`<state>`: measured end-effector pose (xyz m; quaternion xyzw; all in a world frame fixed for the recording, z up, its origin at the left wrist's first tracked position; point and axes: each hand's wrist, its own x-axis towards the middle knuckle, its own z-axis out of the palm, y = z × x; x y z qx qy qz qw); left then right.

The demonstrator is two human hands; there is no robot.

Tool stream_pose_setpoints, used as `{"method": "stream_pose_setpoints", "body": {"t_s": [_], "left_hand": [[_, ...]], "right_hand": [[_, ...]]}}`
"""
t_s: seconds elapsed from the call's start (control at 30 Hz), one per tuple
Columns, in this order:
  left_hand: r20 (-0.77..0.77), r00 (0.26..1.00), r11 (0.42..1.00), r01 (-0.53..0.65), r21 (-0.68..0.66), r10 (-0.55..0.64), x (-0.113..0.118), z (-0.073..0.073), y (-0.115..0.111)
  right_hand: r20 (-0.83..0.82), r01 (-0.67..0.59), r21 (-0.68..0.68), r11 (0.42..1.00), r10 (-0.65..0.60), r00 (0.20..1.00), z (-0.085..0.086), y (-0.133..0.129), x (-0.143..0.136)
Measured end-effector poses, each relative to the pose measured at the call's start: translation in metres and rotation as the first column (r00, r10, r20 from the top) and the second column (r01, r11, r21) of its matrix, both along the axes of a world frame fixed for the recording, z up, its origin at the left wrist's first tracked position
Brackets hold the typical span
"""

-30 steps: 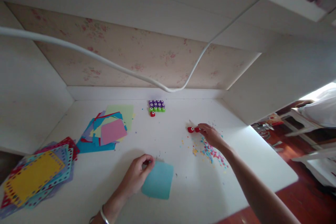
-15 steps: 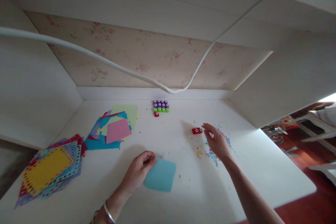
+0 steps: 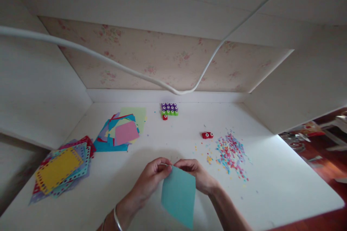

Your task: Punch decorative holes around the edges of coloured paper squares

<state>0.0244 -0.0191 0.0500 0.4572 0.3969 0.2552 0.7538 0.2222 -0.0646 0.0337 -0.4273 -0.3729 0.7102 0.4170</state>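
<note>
A teal sheet of paper (image 3: pixel 179 195) is held up and tilted above the white table, plain on the side I see. My left hand (image 3: pixel 155 173) pinches it at its top left corner. At the top edge my right hand (image 3: pixel 193 173) is closed on the same sheet, its fingertips close to the left ones and partly behind the paper. Two small red blocks with eye-like white dots (image 3: pixel 207 135) lie beyond my right hand. Farther back stand rows of purple and green blocks (image 3: pixel 170 109), with a single red block (image 3: pixel 165 117) in front.
Small coloured paper dots (image 3: pixel 231 151) are scattered at the right. On the left lie a pile of plain coloured paper (image 3: pixel 127 133) and a stack of sheets with punched edges (image 3: pixel 58 168). A white cable (image 3: pixel 130 72) hangs across the view.
My right hand has come from beside the red blocks to the teal paper and grips its top edge. The paper has been raised and tilted toward me.
</note>
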Motion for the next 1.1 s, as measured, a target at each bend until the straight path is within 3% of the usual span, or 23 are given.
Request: {"method": "stream_pose_setpoints", "body": {"t_s": [0.17, 0.37, 0.5, 0.6, 0.8, 1.1], "left_hand": [[-0.062, 0.997, 0.988, 0.047, 0.145, -0.039, 0.002, 0.0, -0.003], [-0.131, 0.991, 0.959, 0.04, 0.279, -0.003, 0.007, 0.002, -0.005], [-0.173, 0.985, 0.96, 0.03, 0.28, 0.02, 0.007, -0.005, -0.007], [-0.195, 0.98, 0.959, 0.015, 0.282, 0.042, 0.007, -0.009, -0.009], [-0.21, 0.975, 0.956, -0.015, 0.294, 0.08, 0.007, -0.004, -0.013], [-0.188, 0.975, 0.932, -0.04, 0.361, 0.114, 0.011, 0.005, -0.015]], "right_hand": [[0.085, 0.093, 0.142, 0.985, -0.105, 0.991, 0.001, -0.005, -0.007], [0.216, 0.199, 0.347, 0.916, -0.284, 0.934, 0.003, -0.01, -0.017], [0.337, 0.213, 0.473, 0.855, -0.399, 0.853, 0.003, -0.012, -0.025], [0.337, 0.246, 0.527, 0.813, -0.466, 0.818, 0.003, -0.013, -0.028], [0.339, 0.233, 0.587, 0.775, -0.497, 0.799, 0.003, -0.013, -0.031], [0.432, 0.168, 0.597, 0.784, -0.491, 0.756, 0.009, -0.017, -0.037]]}}
